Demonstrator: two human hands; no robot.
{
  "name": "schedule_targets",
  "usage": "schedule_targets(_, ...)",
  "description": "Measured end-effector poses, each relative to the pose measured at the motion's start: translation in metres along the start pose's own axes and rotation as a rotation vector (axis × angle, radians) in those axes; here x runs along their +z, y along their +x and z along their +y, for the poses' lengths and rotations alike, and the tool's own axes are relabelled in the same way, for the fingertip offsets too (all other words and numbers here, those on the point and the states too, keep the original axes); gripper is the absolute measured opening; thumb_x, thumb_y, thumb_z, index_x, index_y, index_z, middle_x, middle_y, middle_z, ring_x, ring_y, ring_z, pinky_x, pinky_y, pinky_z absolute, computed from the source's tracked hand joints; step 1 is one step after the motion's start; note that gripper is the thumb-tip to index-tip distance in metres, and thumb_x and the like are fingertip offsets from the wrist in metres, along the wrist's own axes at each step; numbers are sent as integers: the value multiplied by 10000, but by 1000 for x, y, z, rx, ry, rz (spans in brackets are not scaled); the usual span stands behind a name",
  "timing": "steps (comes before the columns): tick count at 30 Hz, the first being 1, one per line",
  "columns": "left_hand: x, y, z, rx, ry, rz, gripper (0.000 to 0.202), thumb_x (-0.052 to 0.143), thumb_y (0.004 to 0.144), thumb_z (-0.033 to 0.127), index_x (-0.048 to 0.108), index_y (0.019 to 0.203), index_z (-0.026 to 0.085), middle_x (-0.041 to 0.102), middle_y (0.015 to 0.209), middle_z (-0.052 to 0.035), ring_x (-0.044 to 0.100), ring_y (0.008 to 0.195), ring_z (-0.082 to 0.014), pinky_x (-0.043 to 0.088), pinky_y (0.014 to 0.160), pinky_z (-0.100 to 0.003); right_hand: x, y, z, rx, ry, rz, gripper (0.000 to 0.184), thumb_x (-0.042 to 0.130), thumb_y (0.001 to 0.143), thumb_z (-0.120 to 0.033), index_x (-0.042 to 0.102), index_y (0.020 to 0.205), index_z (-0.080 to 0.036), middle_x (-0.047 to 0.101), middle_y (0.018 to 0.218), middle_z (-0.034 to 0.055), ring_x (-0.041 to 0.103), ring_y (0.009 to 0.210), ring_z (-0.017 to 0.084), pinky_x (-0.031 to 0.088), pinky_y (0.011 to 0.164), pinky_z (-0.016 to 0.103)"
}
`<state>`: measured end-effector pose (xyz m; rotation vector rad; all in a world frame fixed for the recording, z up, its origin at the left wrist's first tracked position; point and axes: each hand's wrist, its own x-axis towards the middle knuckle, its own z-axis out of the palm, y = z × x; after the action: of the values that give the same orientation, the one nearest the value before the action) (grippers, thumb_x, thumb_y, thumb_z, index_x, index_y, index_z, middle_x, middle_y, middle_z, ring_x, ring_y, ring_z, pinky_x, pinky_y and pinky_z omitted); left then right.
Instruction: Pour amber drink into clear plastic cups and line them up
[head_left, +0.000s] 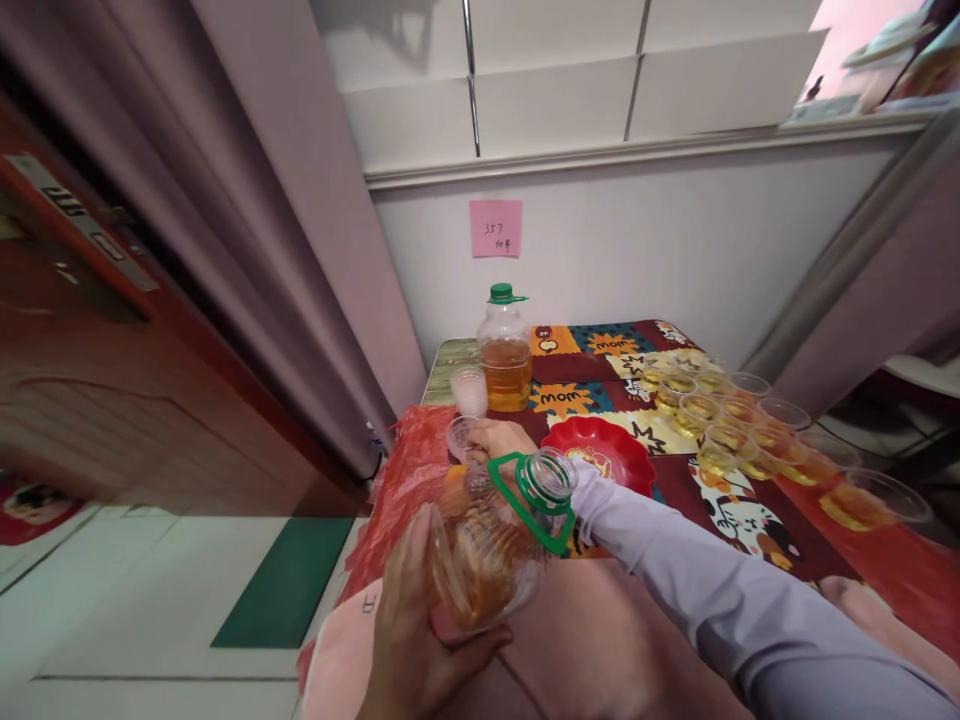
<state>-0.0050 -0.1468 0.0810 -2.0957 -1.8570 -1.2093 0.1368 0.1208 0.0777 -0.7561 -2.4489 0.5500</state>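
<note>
My left hand (409,625) grips a clear plastic bottle (480,560) of amber liquid, tilted forward with its open mouth and green ring handle (544,495) pointing away from me. My right hand (499,440), in a grey sleeve, reaches across and holds a small clear plastic cup (459,436) just beyond the bottle. A second small cup (470,390) stands behind it. A capped bottle (505,352) with amber liquid stands upright at the table's far left.
A red dish (600,445) lies on the patterned tablecloth (585,345). Several cups of amber liquid (720,415) stand in rows on the right. A red plastic bag (409,470) drapes the table's left edge. A curtain and door are to the left.
</note>
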Motion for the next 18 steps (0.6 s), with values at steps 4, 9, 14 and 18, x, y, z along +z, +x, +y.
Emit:
schedule_targets(4,-1,0,2,-6,15,13,1421,964,790,758,171,1896,349,662,1710,-247,700,1502,-519,690,1105,-686,-2,-1,1,-13,-1,3,112,797,981,-227,880,981,-303,866,1145,28,830,1021,291,650,828,380)
schedule_targets(9,-3,0,4,7,11,11,1405,966,798,742,186,1893,334,673,1684,-271,715,1484,-515,687,1101,-685,-8,-4,-6,0,-26,33,148,765,1082,-289,864,995,-221,849,1120,75,791,997,254,623,858,345)
schedule_targets(14,-3,0,6,-13,-4,8,1361,945,810,757,218,1884,344,661,1700,-268,717,1485,-512,676,1105,-708,-17,-7,-16,-14,-23,77,125,735,1109,-222,844,1048,-211,830,1129,74,775,1019,234,597,901,323)
schedule_targets(18,-2,1,7,-1,11,19,1401,968,788,749,202,1890,347,677,1687,-260,704,1495,-522,671,1115,-711,-38,-9,-21,-25,-10,130,138,691,1125,-209,827,1115,-232,817,1143,76,777,1053,229,597,942,320)
